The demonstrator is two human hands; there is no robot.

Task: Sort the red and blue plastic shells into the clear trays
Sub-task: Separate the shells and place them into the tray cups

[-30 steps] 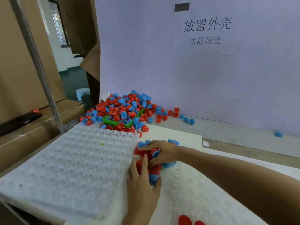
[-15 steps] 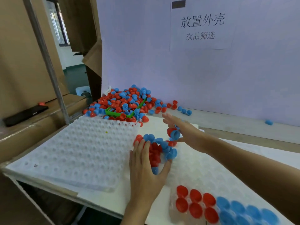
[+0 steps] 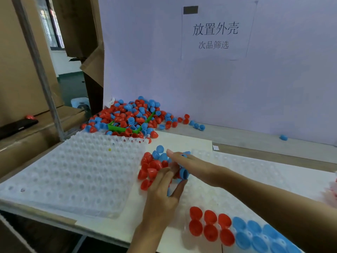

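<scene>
- A small heap of mixed shells, red and blue, lies at the centre of the frame, in the gap between the two clear trays.
- The left hand reaches up from the lower centre, fingers straight and spread against the near side of the heap; it grips nothing that shows.
- The right hand comes in from the right and lies flat over the heap's far side, fingers extended; whether a shell is tucked under the palm cannot be told.
- The left tray fills the centre left with empty pockets. The right tray runs to the lower right, where seated red shells sit just beside seated blue shells.
- A far larger pile sits at the upper centre over a green bin, with strays along the white backboard.
- Risk: the round shells look apt to roll, so a sweeping push could scatter them off the near edge or into wrong-colour pockets.
- The seated blue shells are cut off at the bottom edge, and the hands hide the heap's middle.
</scene>
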